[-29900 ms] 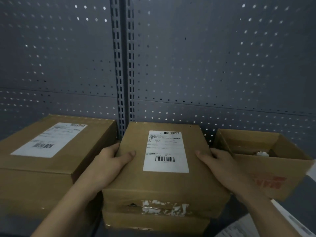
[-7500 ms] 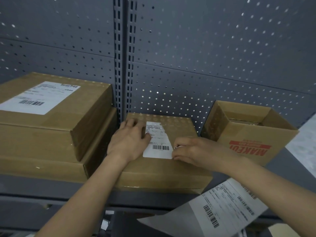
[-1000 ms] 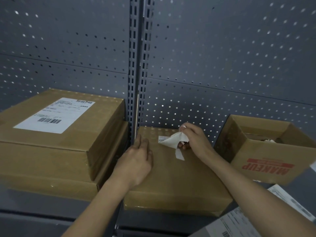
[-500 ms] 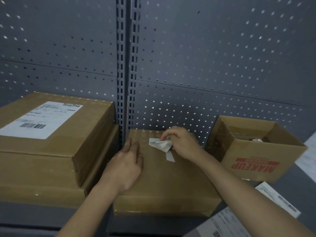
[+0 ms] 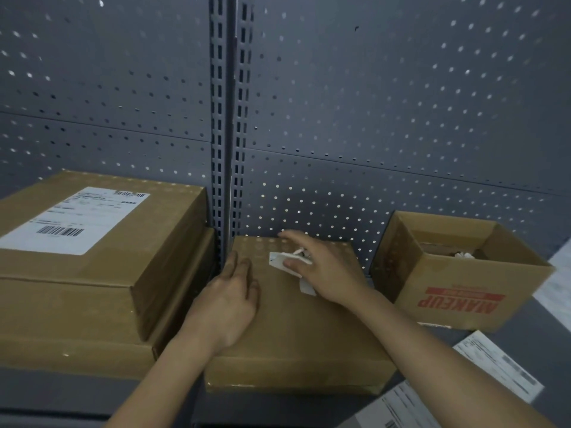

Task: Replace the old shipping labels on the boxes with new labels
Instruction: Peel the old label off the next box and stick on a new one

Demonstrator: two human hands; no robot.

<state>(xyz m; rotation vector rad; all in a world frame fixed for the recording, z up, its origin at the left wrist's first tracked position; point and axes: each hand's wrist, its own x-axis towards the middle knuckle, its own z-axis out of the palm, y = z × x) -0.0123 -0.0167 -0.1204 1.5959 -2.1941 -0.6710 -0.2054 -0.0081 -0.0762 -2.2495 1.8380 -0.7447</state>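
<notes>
The left hand (image 5: 230,299) lies flat, fingers together, on the middle box (image 5: 296,335). The right hand (image 5: 324,267) (palm down, forearm stretched forward) pinches the crumpled old label (image 5: 282,262) at the box's far edge.

A grey pegboard (image 5: 386,97) backs the shelf (image 5: 525,329), split by a slotted upright (image 5: 230,118); right of the upright, an open carton (image 5: 457,291) printed "MAKEUP" upside down stands on the shelf.

Closed brown box (image 5: 296,335) flat on shelf, top mostly bare. Crumpled white old label (image 5: 285,262) peeled up near its far edge. Labelled boxes (image 5: 102,273) stacked just left
</notes>
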